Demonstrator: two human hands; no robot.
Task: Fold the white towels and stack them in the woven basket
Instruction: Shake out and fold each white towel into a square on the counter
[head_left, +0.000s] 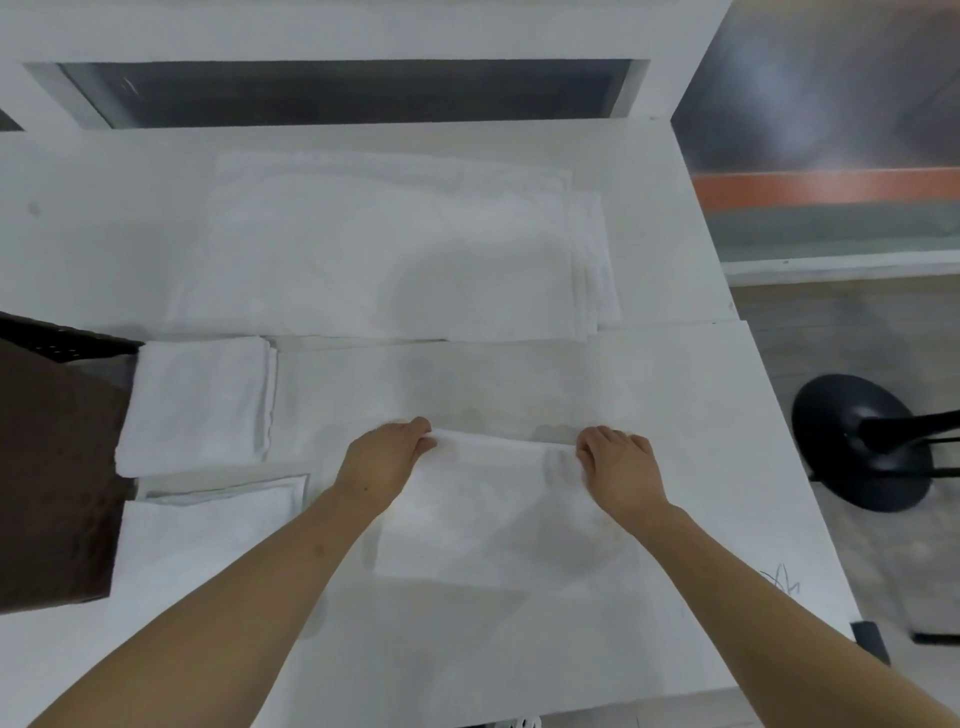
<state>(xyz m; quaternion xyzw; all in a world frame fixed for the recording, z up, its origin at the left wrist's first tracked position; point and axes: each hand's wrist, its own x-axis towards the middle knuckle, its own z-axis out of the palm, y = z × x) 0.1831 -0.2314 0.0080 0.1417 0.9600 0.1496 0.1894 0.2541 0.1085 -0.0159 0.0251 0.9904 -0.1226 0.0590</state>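
White laminate table (675, 374) carries everything. At twelve o'clock lies a broad stack of flat white towels (384, 249), edges stepped at its right side. At nine o'clock a folded white towel (200, 402) sits beside a dark woven basket (47, 332) lined with brown cloth, and a second folded white towel (208, 525) lies just nearer. At three o'clock, off the table, stands a black round stool base (862, 441). In the centre lies the half-folded white towel (498, 514), smooth, its far edge doubled. The left hand (389, 457) and the right hand (618, 467) pinch that far edge at its corners, fingers curled round the cloth.
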